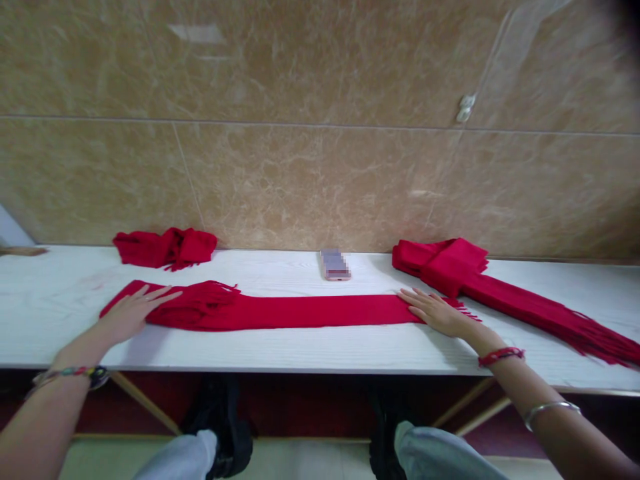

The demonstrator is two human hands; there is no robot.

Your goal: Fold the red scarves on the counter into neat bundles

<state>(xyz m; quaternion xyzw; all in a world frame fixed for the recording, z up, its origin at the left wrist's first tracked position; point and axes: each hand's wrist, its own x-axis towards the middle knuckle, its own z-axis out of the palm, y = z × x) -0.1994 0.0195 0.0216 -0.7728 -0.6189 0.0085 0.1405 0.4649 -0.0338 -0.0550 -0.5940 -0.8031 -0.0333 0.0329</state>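
A long red scarf [310,311] lies stretched across the white tabletop [280,350], parallel to its front edge. Its middle and right part are flat and narrow, while the left part is bunched, with fringe showing on top. My left hand [135,310] rests on the bunched left end, fingers extended. Flat on the scarf near its fringed right end is my right hand [434,312], fingers stretched out. A second red scarf [455,267], partly folded, trails off to the right beyond that hand. Another crumpled red scarf [165,248] sits behind my left hand.
A phone [335,265] lies at the back of the tabletop, near the middle. Behind it rises a tan marble-patterned wall [300,187] with a small white fixture [466,108]. A wooden piece [23,251] is at the far left. Below the front edge are my legs and black shoes.
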